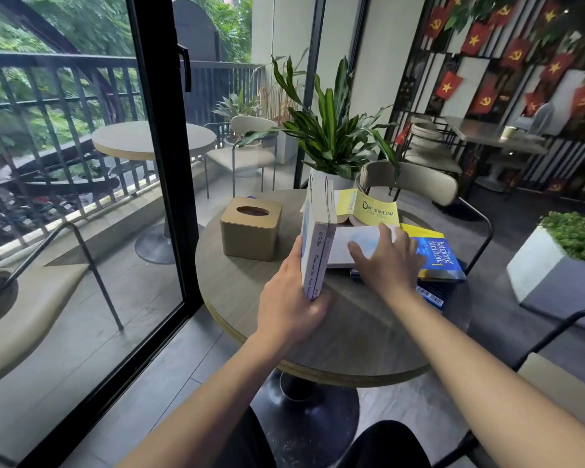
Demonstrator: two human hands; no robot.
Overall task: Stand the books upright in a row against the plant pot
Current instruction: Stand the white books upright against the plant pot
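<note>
L hand (289, 304) grips upright pale paperback book (314, 244) w/ fingers wrapped; R hand (387, 256), fingers spread, presses flat white book (355, 246) at 3 o'clock of it.

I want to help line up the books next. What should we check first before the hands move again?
1. Left hand has a firm grip on the pale upright book: ok.
2. That book stands upright: ok, only slightly tilted.
3. It touches the plant pot: cannot tell, the book hides the gap.
4. Right hand holds the next book: not ok, it rests flat on the white book.
5. Other books standing: not ok, the yellow book and blue book lie down.
6. Tissue box clear of the row: ok.
</note>
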